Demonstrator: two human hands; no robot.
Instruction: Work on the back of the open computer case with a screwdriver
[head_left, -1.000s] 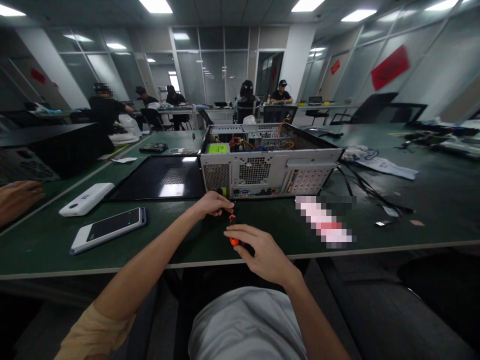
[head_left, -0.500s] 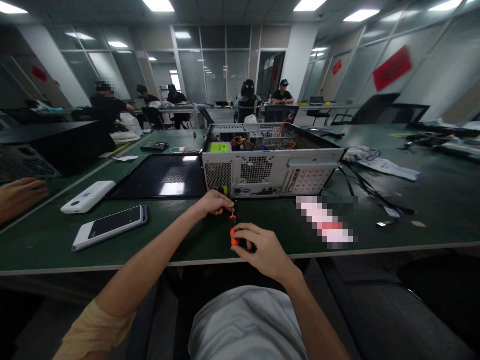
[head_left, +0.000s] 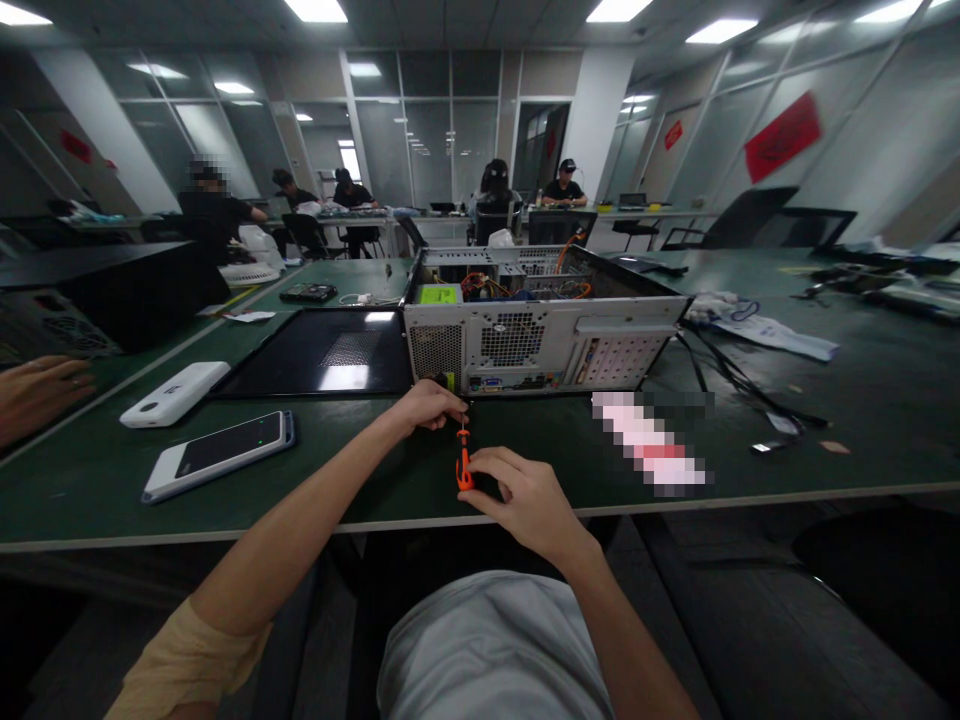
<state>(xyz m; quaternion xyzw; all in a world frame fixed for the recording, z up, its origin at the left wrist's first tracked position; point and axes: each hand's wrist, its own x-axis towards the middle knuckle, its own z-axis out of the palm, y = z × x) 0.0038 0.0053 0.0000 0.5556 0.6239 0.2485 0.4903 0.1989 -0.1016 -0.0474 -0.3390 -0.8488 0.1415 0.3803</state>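
An orange-and-black screwdriver (head_left: 464, 472) points away from me, its thin shaft toward the computer case. Thumb and fingers of my right hand (head_left: 529, 500) pinch its handle from the right side. My left hand (head_left: 433, 405) is closed in a pinch at the screwdriver's tip; whatever lies between those fingertips is too small to make out. Just beyond stands the open computer case (head_left: 517, 345), lying on its side with its rear panel facing me. Cables and a green-labelled part show inside it.
Left of the case lies a black side panel (head_left: 300, 350). Nearer are a white device (head_left: 174, 394) and a phone-like device (head_left: 221, 455). Another person's hand (head_left: 45, 395) rests at the far left. Black cables (head_left: 739, 380) and white gloves (head_left: 772, 328) lie at the right.
The screwdriver's handle has shifted slightly left and turned a little, with my right fingers moving along it. My left hand stays almost where it was.
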